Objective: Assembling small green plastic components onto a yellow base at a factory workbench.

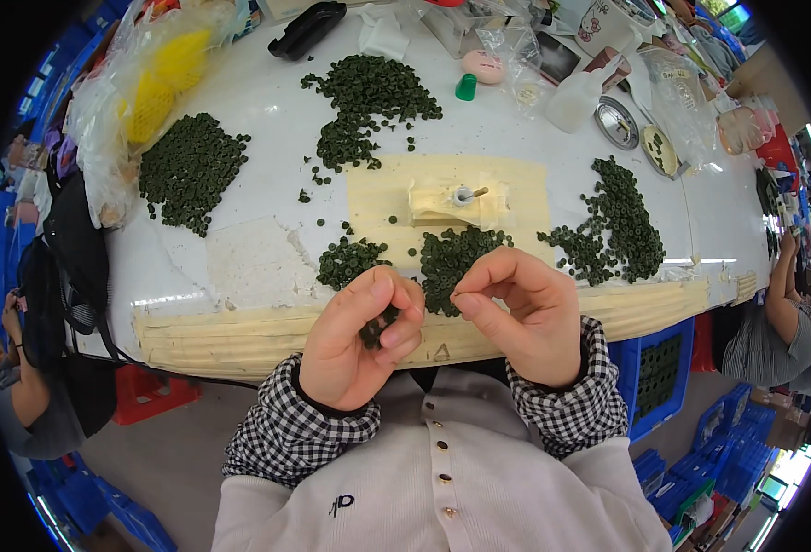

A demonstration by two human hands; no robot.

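Observation:
My left hand [359,336] is curled near the table's front edge, with several small dark green round pieces [380,324] in its bent fingers. My right hand [521,317] has thumb and forefinger pinched together; whatever is between the tips is too small to make out. Directly beyond the hands lies a pile of the same green pieces [456,262], with a smaller pile [350,261] to its left. Behind them a tape-wrapped block [433,202] with an upright metal pin [465,195] is fixed to the table.
More green piles lie at far left [194,173], back middle [369,92] and right [622,221]. A clear bag with yellow netting [162,83] stands back left. A green cap [465,87], a white bottle [574,99] and round tins [616,123] sit back right. A blue crate [654,377] is below the table.

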